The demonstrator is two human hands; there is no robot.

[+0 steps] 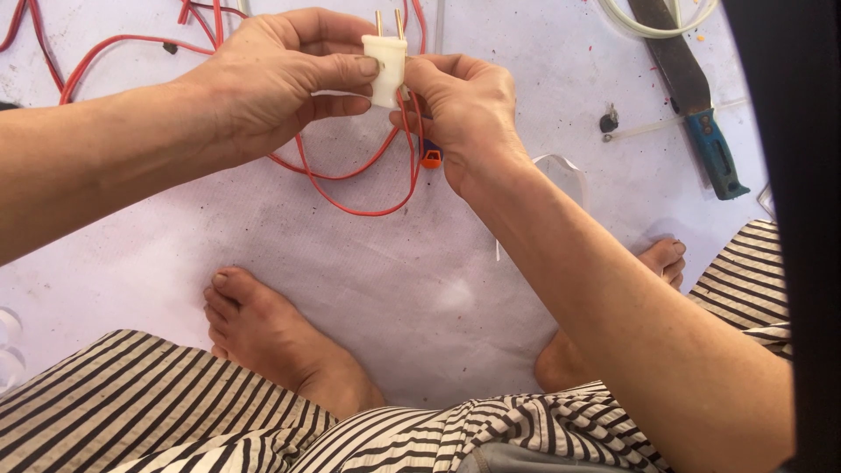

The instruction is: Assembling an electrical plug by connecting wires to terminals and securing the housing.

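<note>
Both the left hand (263, 83) and right hand (460, 109) pinch a smooth white plastic plug (386, 60) with two brass pins. Thin red wire (350, 180) loops beneath on white woven sheet (394, 280); a blue-handled knife (696, 96) lies apart.

The person's arms are bare, with no sleeves showing; the left hand (263, 83) and the right hand (464, 109) wear no gloves or rings that can be seen; both feet are bare too; the legs are covered in loose, crinkly cloth with thin black and white stripes.
</note>
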